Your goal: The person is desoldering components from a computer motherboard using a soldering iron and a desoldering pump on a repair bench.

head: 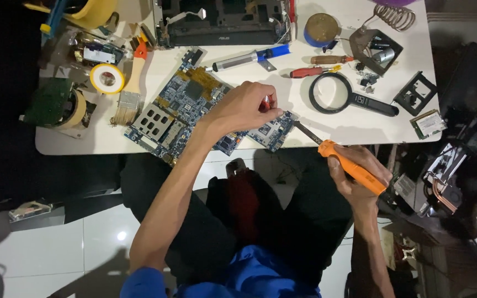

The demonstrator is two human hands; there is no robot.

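A blue circuit board [178, 110] lies at the front of the white table [354, 124], partly over its edge. My left hand [244, 105] rests on the board's right part, fingers closed around a small red-handled tool [265, 103]. My right hand [360, 176] grips an orange soldering iron [351, 165] below the table edge. Its dark metal tip [306, 132] points up-left and touches the board's right corner.
Behind the board are an opened laptop chassis [222, 22], a blue-handled desoldering pump [249, 57], a magnifying glass [338, 94], a red screwdriver [307, 72], a paintbrush [131, 88], tape rolls [107, 78] and a coil stand [393, 16]. Loose parts are piled right of the table.
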